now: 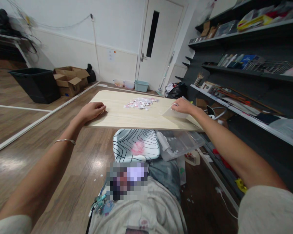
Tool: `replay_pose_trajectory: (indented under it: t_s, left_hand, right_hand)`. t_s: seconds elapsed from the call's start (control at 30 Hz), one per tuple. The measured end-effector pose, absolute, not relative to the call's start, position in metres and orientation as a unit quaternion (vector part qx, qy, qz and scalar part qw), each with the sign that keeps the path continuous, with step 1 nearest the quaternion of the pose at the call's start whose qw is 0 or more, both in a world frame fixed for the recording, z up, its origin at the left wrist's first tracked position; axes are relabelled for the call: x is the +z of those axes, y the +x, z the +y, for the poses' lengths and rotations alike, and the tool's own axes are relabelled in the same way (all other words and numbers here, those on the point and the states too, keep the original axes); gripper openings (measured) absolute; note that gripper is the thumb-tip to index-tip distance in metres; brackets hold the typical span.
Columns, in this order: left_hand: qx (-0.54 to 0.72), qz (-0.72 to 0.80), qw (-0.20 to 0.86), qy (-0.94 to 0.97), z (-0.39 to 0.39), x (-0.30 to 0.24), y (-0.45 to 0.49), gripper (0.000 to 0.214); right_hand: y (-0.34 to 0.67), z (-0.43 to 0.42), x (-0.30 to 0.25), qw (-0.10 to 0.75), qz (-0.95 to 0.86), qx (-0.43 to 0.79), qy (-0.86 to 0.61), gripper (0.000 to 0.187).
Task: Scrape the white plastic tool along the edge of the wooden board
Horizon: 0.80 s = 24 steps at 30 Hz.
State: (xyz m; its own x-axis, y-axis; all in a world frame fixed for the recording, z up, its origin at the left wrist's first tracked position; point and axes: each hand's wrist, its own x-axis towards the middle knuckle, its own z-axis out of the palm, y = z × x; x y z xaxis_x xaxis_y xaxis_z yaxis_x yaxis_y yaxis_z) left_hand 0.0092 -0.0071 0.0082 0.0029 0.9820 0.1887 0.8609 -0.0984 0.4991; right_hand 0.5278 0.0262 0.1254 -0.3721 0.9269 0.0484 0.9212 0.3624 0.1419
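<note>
A low light-wood table (127,117) stands in front of me. My left hand (92,110) rests on its near left edge, fingers curled under with nothing visible in them. My right hand (182,105) is at the table's right side, fingers pinched on a clear plastic bag (173,112) lying flat on the top. A heap of small pink and white pieces (141,103) lies between my hands, toward the far edge. A thin bangle (65,141) circles my left wrist.
Under the table sit a black-and-white patterned cushion (134,144) and a clear plastic bin (179,143). Dark shelves (246,107) full of supplies line the right wall. A black bin (36,84) and cardboard boxes (69,79) stand at the left, a white door (158,45) behind.
</note>
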Motion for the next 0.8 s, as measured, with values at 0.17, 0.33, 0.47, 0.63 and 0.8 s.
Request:
replay_pose_trajectory:
  t_s: [0.17,0.33,0.47,0.63,0.8]
  left_hand:
    - [0.251,0.657,0.119,0.701,-0.004,0.006,0.007,0.04]
    - [0.254,0.647,0.12,0.709,-0.001,0.002,0.004,0.04]
    - [0.253,0.645,0.125,0.71,-0.001,0.001,0.003,0.04]
    - [0.252,0.656,0.133,0.699,-0.003,0.003,0.005,0.042]
    - [0.248,0.662,0.123,0.697,-0.004,0.004,0.005,0.044]
  right_hand:
    - [0.551,0.001,0.13,0.012,0.821,0.036,0.57,0.03]
    - [0.551,0.004,0.129,0.01,0.79,0.061,0.61,0.033]
    - [0.529,0.025,0.124,-0.003,0.745,0.107,0.659,0.043]
    - [0.497,0.04,0.12,-0.011,0.759,0.123,0.64,0.049]
    - [0.489,0.04,0.12,-0.007,0.803,0.106,0.587,0.038]
